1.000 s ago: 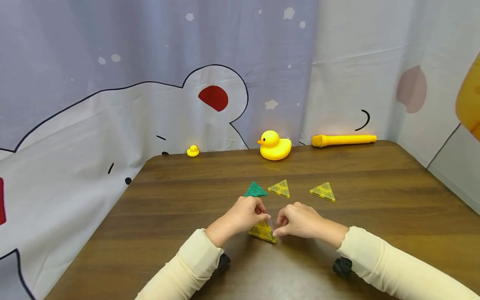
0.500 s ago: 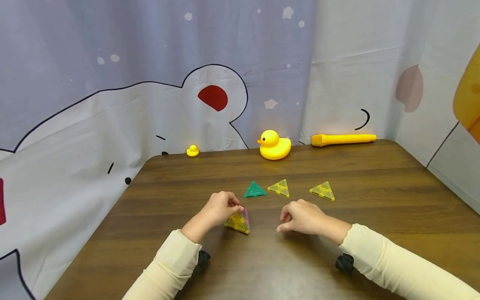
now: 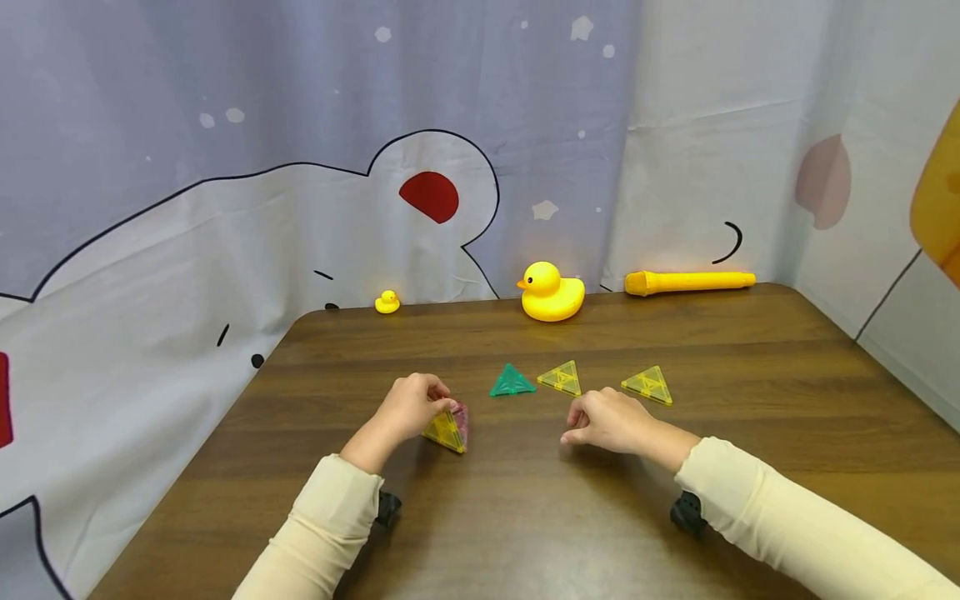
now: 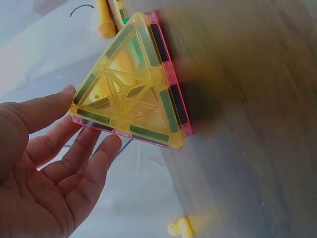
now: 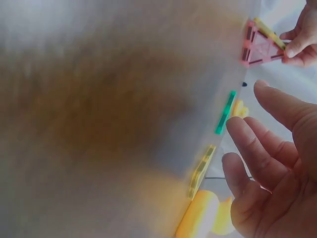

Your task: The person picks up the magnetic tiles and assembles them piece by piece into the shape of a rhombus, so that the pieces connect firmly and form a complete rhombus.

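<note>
My left hand point(image 3: 408, 408) pinches the top corner of two triangular magnetic tiles set together at an angle. One is a see-through yellow tile point(image 4: 124, 91). Behind it the pink tile point(image 5: 262, 49) leans away, and its edge shows along the yellow one in the left wrist view. Several fingertips of this hand lie behind the tiles. My right hand point(image 3: 611, 421) hovers low over the wooden table, fingers loosely bent, nothing between thumb and fingertips. Beyond it lies a flat yellow triangle tile point(image 3: 562, 378), with a green triangle tile point(image 3: 512, 381) to its left.
Another yellow triangle tile point(image 3: 649, 384) lies farther right on the table point(image 3: 525, 525). Along the back edge stand a small yellow duck point(image 3: 387, 302) and a larger duck point(image 3: 552, 293), beside a yellow toy microphone point(image 3: 688, 282). A printed curtain point(image 3: 315, 233) hangs behind.
My left hand has carried the yellow and pink tiles leftward and slightly away from me, apart from my right hand. My right hand has shifted slightly toward the back.
</note>
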